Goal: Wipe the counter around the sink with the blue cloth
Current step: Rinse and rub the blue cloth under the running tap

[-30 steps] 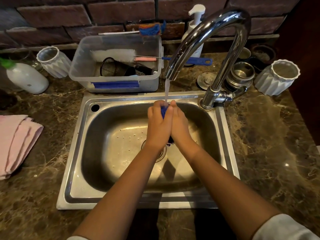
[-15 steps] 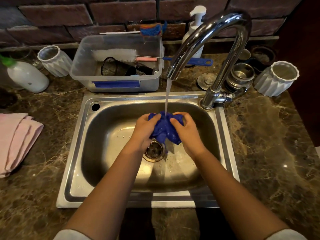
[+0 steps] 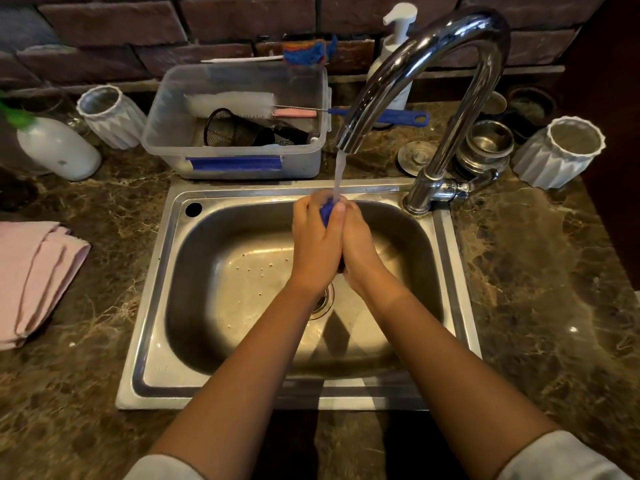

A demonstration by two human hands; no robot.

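Observation:
Over the steel sink, my left hand and my right hand press together palm to palm around the blue cloth. Only a small blue strip of the cloth shows between my fingertips; the rest is hidden inside my hands. Water runs from the chrome faucet straight onto that strip. The dark marble counter surrounds the sink on all sides.
A clear plastic tub with brushes stands behind the sink. White ribbed cups stand at the back left and at the back right. A folded pink towel lies at the left, a white bottle beyond it. Metal strainer parts sit behind the faucet.
Half a second ago my hands were apart with the cloth bunched open between them, lower in the sink. Now they have risen and pressed together around it under the stream.

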